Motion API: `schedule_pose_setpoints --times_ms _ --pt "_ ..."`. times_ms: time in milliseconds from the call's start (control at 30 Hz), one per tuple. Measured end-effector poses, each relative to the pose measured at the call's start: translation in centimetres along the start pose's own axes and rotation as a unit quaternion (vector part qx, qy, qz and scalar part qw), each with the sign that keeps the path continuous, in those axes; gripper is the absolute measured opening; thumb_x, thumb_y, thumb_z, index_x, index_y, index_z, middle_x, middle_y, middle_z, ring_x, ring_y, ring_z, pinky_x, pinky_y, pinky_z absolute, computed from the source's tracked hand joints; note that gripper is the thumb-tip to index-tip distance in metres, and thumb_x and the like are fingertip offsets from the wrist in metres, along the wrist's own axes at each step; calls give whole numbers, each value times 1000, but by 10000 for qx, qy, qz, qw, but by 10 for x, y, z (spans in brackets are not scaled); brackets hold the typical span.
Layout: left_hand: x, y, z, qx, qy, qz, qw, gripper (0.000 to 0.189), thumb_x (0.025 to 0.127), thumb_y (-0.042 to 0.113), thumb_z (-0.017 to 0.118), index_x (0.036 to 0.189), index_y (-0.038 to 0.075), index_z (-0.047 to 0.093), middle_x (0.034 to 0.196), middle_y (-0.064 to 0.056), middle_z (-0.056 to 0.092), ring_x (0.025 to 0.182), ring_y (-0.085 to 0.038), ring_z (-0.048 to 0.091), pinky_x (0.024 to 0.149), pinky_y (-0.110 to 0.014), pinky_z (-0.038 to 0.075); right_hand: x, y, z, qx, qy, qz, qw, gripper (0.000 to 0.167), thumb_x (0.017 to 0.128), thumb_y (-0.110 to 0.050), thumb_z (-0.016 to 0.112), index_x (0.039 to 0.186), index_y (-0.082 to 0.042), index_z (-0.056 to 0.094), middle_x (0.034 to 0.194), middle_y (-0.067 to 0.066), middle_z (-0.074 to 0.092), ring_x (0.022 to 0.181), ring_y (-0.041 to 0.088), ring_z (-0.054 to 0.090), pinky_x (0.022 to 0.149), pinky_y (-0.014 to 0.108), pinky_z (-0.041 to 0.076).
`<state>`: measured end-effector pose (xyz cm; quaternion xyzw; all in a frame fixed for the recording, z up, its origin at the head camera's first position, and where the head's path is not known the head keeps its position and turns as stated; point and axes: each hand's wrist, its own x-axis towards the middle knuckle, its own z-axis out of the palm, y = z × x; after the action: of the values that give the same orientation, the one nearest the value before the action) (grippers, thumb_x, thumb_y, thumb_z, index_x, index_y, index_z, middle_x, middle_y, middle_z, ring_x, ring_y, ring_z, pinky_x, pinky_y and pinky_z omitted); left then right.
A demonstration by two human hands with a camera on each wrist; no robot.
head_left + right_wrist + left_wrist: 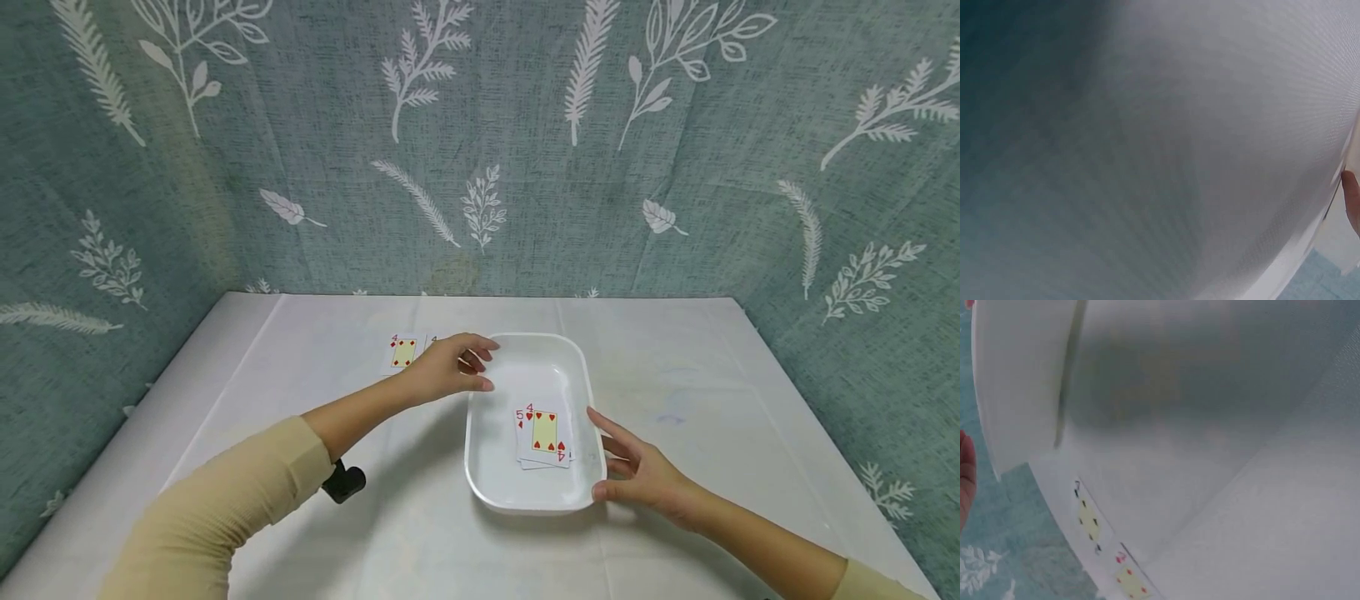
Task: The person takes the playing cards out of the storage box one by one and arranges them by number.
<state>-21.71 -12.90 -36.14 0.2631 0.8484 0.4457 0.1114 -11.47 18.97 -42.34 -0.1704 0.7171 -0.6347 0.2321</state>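
A white tray [480, 479] with rounded corners is in the middle of the table. In it lie two overlapping playing cards, a four of hearts [546, 433] above a red five [520, 433]. My left hand [453, 367] hovers at the tray's far left rim with fingers loosely bent; its finger [966, 481] shows slightly apart from the rim in the left wrist view. On the right side my right hand [645, 475] grips the rim, its index finger and thumb on the edge and the other fingers tucked below. A fingertip [1350, 187] shows at the edge in the right wrist view.
Left of the tray lies a four of diamonds [403, 352], with another card [432, 339] mostly hidden behind my left hand. A black-pip card [1089, 519] shows in the left wrist view. Patterned green cloth [525, 217] encloses the white table [300, 350] behind and at both sides.
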Motion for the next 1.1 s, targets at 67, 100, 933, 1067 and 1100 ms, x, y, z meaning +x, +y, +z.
schedule_pose_setpoints --times_ms 67,100,933,1067,1100 --pt "2 2 2 94 -54 65 9999 55 79 10 76 129 5 55 113 -14 59 99 -24 60 87 -26 51 0 1 0 20 9 -8 10000 97 80 -8 75 153 -11 11 144 34 30 117 28 56 86 24 50" --pt "3 3 3 117 -86 89 9999 55 79 10 77 129 4 55 113 -14 59 98 -25 60 87 -26 50 -1 1 0 23 12 -15 10000 97 80 -8 75 153 -11 11 144 34 30 117 27 56 87 23 50" --pt "27 11 46 767 -557 602 9937 56 77 11 78 126 -1 55 111 -19 59 98 -29 61 84 -32 52 0 -1 0 -71 27 26 10000 96 79 -7 75 152 -10 13 145 34 27 121 39 51 87 24 50" --pt "32 11 52 1214 -700 329 9896 57 77 20 80 126 2 57 110 -13 62 97 -21 60 81 -29 50 1 0 0 -112 -5 -51 9999 96 80 -9 75 152 -8 13 144 36 27 121 42 49 89 24 49" --pt "33 11 54 1305 -750 248 9883 57 76 21 80 126 3 57 109 -12 62 97 -20 60 81 -28 49 1 0 0 -118 -16 -79 9999 96 80 -9 76 152 -8 13 144 37 27 122 42 49 89 24 49"
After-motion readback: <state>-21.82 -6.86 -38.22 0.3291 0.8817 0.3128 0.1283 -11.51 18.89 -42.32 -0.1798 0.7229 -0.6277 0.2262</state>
